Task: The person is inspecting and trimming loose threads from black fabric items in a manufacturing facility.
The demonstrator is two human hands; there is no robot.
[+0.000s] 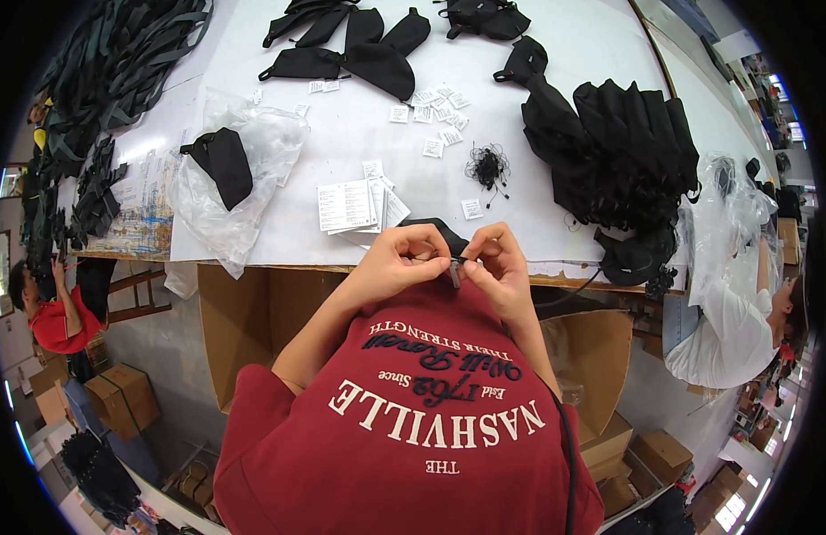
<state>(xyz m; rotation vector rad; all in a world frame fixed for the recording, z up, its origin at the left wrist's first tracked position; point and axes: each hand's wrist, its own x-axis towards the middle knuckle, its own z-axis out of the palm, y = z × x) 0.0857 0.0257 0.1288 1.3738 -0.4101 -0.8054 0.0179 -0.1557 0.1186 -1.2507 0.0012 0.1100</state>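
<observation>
- White counter (351, 134) in a crowded workroom; toward its left, a clear plastic bag (275, 147) lies under a folded pouch (226, 169).
- White cards (344, 207) come next, in a loose stack.
- Left hand (402, 260): reaching in from the lower left, thumb and forefinger clamped on a small dark piece (460, 259), too tiny to identify.
- Black pouch (441, 230): at the counter's front edge, just beyond the fingers, partly hidden, long axis slanting from far left to near right; a grey tab (455, 276) hangs below the fingertips.
- Right hand (498, 266): nearer the pouch's lower end, wrist bent inward, thumb and forefinger pinched on the same piece.
- Rightmost, a pile of black pouches (609, 147).
</observation>
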